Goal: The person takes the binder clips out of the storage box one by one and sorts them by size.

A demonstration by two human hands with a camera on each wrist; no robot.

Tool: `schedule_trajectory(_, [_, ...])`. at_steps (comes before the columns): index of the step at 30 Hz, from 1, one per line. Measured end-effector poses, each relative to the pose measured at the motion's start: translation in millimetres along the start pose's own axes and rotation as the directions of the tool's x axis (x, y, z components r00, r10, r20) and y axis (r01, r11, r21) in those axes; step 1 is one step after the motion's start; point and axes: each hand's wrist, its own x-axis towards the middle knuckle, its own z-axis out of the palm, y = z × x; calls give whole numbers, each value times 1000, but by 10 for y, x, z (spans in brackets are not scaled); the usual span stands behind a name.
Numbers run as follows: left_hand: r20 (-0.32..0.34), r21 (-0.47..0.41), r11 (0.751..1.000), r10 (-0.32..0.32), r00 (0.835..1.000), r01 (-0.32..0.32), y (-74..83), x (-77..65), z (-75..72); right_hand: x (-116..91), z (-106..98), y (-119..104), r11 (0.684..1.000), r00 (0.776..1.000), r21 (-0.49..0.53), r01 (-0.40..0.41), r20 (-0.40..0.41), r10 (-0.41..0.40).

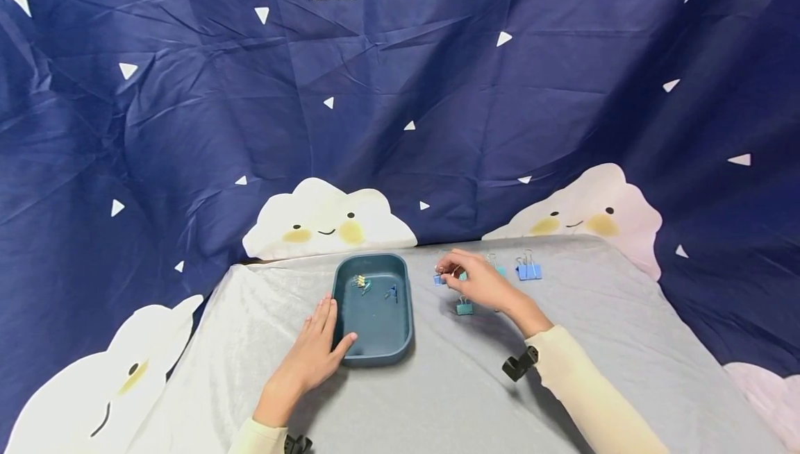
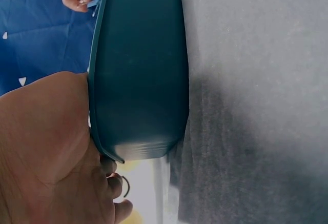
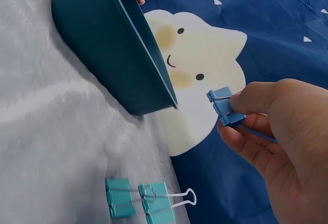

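My right hand [image 1: 482, 286] pinches a small blue binder clip [image 3: 225, 107] between thumb and fingers, raised above the cloth to the right of a dark teal bin [image 1: 375, 329]. My left hand [image 1: 312, 350] rests on the bin's left rim, its fingers extended along the side and the thumb over the near left corner. Inside the bin lie a few small items: a yellowish one [image 1: 359, 280], a teal one [image 1: 367, 287] and a blue one [image 1: 392, 292]. Below my right hand a teal binder clip [image 1: 464, 308] stands on the cloth.
A larger blue binder clip [image 1: 529, 272] stands farther right, and another teal clip [image 1: 500, 271] shows partly behind the right hand. Grey cloth [image 1: 437, 398] covers the table. A navy curtain with clouds [image 1: 387, 141] hangs right behind its far edge.
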Motion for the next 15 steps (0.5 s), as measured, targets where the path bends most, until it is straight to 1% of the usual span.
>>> schedule_trajectory(4, [-4,4,1000,2,1000,-2,-2,8,9,-87,-90,19,1000,1000,-24,-3,-10,3])
schedule_trajectory(8, [-8,15,1000,6,1000,-6,0,13,8,-186,-183,48,998,999,-45,-37,-23,36])
schedule_trajectory(15, [-20,59,998,22,1000,-21,-13,3,1,-368,-345,119,995,995,-20,-94,-41,94])
